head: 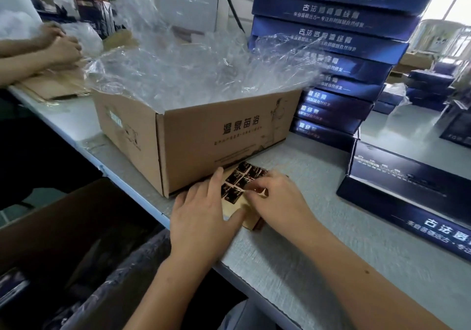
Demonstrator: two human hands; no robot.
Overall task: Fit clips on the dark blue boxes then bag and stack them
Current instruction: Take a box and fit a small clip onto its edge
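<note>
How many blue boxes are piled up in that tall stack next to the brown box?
9 show in the tall stack right of the cardboard box, one atop another from table to top edge. The plastic wrap covers some edges, so more may be hidden.

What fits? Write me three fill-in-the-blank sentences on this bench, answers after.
1. Both hands, left hand and right hand, work on a sheet of ____ squares.
2. The sheet lies in front of the brown ____ box.
3. Clear ____ billows out of that box.

Answers: dark; cardboard; plastic
</note>
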